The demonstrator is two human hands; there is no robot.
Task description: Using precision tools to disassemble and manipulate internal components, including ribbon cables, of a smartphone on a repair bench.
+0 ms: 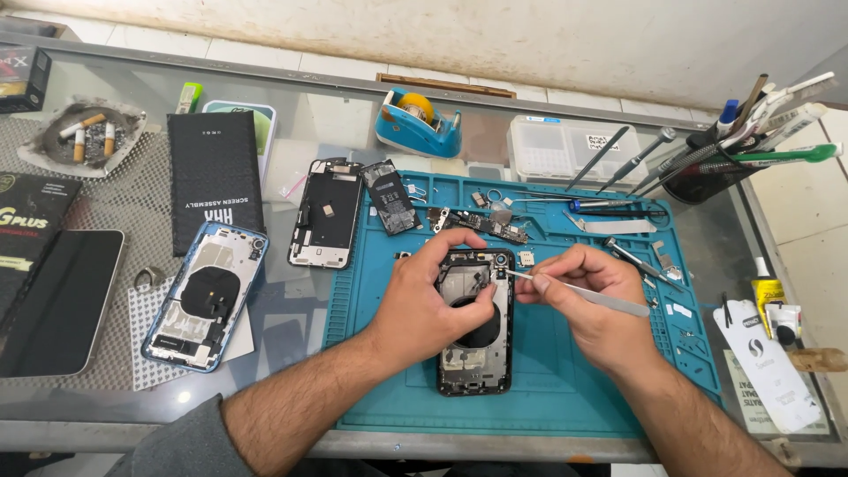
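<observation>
An opened black phone housing (477, 358) lies on the blue repair mat (548, 389). My left hand (433, 296) rests on its upper half and steadies it with the fingers curled over the frame. My right hand (590, 300) pinches metal tweezers (579, 294), whose tips point left at the housing's top right corner near the camera opening. A loose logic board (481, 223) and a black battery (391, 196) lie on the mat's far edge.
A blue phone housing (205, 296) and another opened frame (327, 212) lie left of the mat. A dark screen (57, 300), a black box (215, 177), an ashtray (84, 137), a tape dispenser (417, 122), a tool cup (720, 168) and glue tubes (773, 305) surround it.
</observation>
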